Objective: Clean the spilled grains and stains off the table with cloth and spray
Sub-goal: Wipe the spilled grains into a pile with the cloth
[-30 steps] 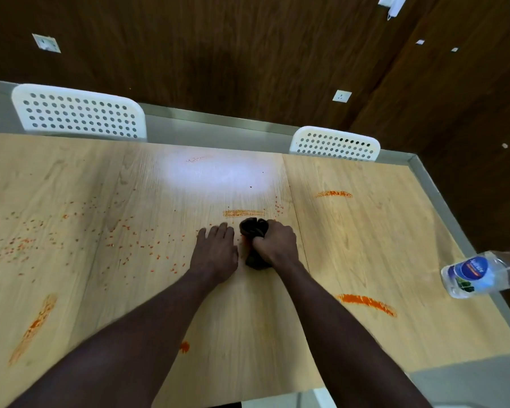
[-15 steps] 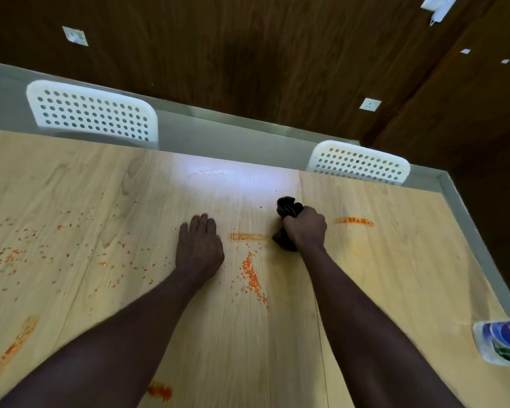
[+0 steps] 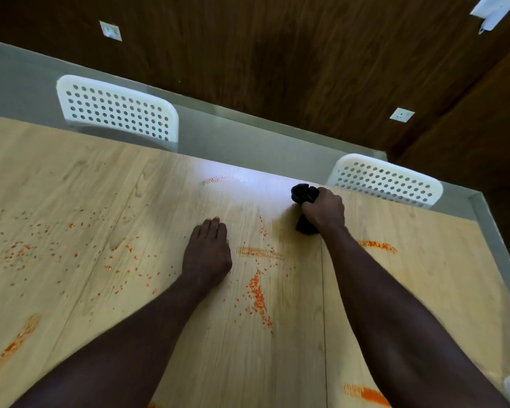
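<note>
From the head view, the right hand is clenched around a bunched black cloth, pressed to the table near its far edge. The left hand lies flat and open, holding nothing. Orange grains sit in a loose line between the arms, more scattered to the left. Orange stains streak the wood.

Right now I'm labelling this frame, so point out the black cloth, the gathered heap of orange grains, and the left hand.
black cloth point(image 3: 304, 193): head view, bunched top above the right fist.
heap of orange grains point(image 3: 257, 295): head view, densest middle.
left hand point(image 3: 207, 251): head view, back of the hand.
</note>
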